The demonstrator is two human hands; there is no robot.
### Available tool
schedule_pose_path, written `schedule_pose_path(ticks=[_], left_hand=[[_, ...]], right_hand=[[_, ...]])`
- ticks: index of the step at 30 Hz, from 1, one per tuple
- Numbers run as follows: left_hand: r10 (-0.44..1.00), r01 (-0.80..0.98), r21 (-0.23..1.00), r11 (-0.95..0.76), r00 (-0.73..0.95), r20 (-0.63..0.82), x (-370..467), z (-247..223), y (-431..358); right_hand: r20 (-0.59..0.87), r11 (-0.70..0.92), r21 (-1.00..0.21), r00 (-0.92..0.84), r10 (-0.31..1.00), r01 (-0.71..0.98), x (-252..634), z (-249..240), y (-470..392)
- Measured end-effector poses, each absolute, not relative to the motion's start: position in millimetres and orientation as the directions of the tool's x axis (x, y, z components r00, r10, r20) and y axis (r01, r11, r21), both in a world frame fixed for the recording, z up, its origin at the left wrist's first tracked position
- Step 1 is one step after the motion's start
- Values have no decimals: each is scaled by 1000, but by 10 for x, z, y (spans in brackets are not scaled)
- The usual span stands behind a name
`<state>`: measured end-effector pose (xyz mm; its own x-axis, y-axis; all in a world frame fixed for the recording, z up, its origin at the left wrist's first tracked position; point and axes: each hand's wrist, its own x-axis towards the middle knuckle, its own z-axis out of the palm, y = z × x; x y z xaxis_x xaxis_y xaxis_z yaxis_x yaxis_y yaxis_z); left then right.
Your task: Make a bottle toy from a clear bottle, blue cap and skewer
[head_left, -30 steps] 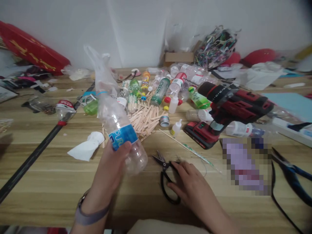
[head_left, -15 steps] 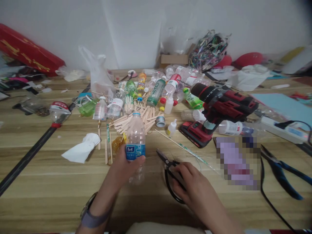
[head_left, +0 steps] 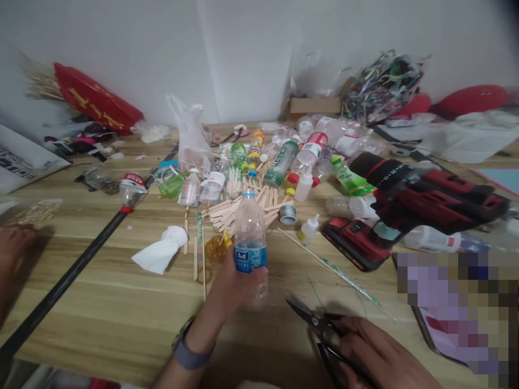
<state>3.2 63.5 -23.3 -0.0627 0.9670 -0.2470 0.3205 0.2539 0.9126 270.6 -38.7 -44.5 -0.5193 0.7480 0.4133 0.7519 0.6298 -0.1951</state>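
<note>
My left hand (head_left: 239, 281) is closed around the lower half of a clear plastic bottle (head_left: 250, 221), which stands upright with a blue label and a blue ring at its neck. My right hand (head_left: 373, 351) grips the dark handles of a pair of scissors (head_left: 314, 320). Their blades point up and left, toward the bottle but apart from it. Part of the handles is hidden by the fingers. Left of the bottle lie amber rubber bands (head_left: 214, 249). Behind it spreads a pile of flat wooden sticks (head_left: 227, 213).
A red cordless drill (head_left: 425, 200) stands on the right, near a phone (head_left: 425, 329) with a blurred screen. Several plastic bottles (head_left: 284, 162) crowd the back. A long black pole (head_left: 68, 275) and a white tissue (head_left: 162, 251) lie left. Another person's hand (head_left: 16, 254) rests at the left edge.
The view has turned left, bringing another person's hand into sight. My right hand now grips the scissors, which sit farther right and lower. My left hand still holds the bottle.
</note>
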Motion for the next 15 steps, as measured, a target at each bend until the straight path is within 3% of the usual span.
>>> schedule_pose_path(ticks=[5, 8, 15], left_hand=[[950, 256, 917, 307, -148, -277, 0, -133, 679], [951, 175, 942, 286, -172, -257, -4, -69, 642], [956, 233, 927, 293, -58, -288, 76, -15, 510]], right_hand=[[297, 576, -250, -504, 811, 778, 2556, -485, -289], [309, 503, -268, -421, 853, 822, 2383, -529, -181], [265, 380, -257, -313, 912, 888, 1929, -641, 78]])
